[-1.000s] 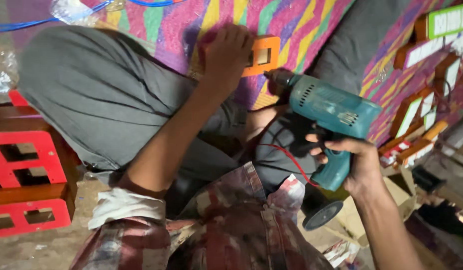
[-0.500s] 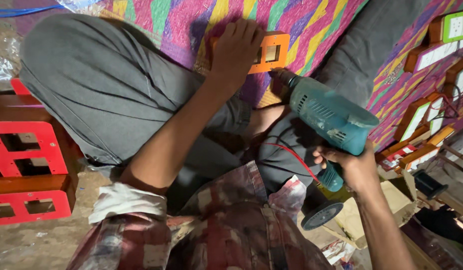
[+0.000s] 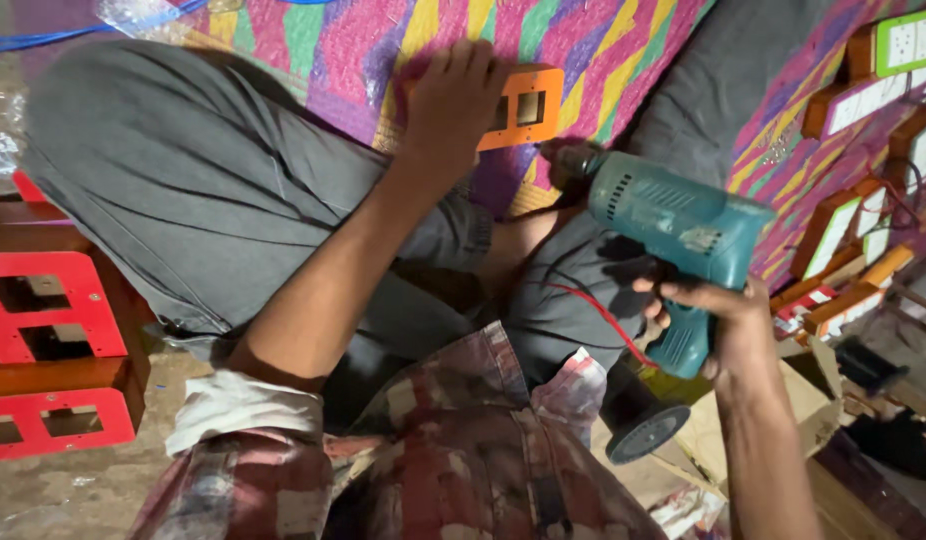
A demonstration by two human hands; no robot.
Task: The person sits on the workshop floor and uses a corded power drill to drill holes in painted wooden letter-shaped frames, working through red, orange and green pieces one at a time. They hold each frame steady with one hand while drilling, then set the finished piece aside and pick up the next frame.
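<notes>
My left hand presses flat on an orange switch plate with rectangular cut-outs, lying on a colourful striped mat. My right hand grips the handle of a teal electric drill. The drill's chuck points toward the lower right edge of the orange plate, close to it. A thin red wire trails from the drill over my grey trouser leg.
Red plates with cut-outs sit on wooden boxes at the left. Several orange-framed switch boards lie at the right on the mat. A black round part and cardboard lie below the drill.
The drill has swung up and left, its chuck nearing the orange plate. My left hand stays pressed on the plate.
</notes>
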